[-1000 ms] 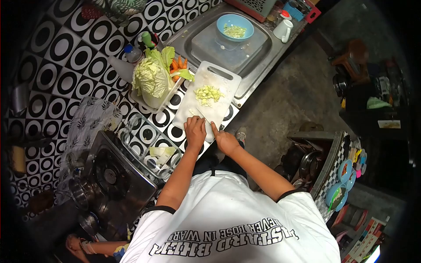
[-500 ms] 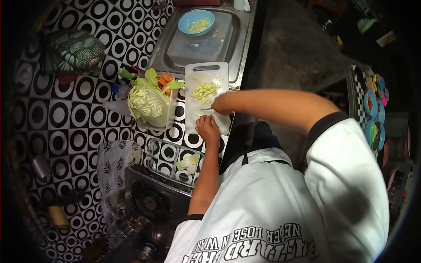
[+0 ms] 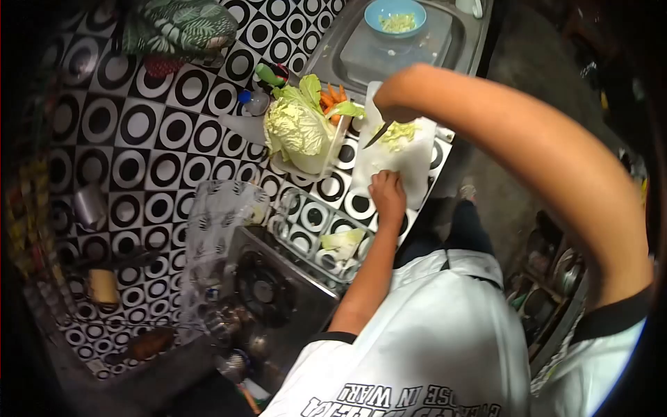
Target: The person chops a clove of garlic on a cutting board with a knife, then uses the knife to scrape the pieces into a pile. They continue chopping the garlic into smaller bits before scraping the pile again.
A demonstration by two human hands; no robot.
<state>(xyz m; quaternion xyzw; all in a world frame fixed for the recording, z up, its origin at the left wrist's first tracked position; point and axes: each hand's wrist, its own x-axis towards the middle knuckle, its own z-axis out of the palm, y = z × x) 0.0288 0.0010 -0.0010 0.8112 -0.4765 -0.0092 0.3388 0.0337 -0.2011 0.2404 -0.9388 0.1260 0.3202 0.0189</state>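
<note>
My right hand [image 3: 396,104] grips a knife [image 3: 377,135], its dark blade pointing down and left above the white cutting board [image 3: 411,170]. Chopped cabbage [image 3: 399,137] lies in a pile on the board, partly behind the knife and wrist. Lower on the board rests my left hand [image 3: 388,189], fingers curled and pressed together; what lies under them is hidden. To the left, a whole cabbage [image 3: 299,128] and carrots [image 3: 334,97] fill a clear plastic container [image 3: 321,167].
A light blue bowl [image 3: 381,28] with chopped pieces stands on an upturned box in the sink [image 3: 333,59]. Nearer me are a glass dish [image 3: 295,240] holding cabbage pieces [image 3: 344,242] and a gas stove [image 3: 267,288]. A blue-capped bottle [image 3: 256,102] stands behind the cabbage.
My right hand has lifted the knife from beside my left fingers to above the chopped pile. My left hand stays at the board's near end. The camera view has shifted.
</note>
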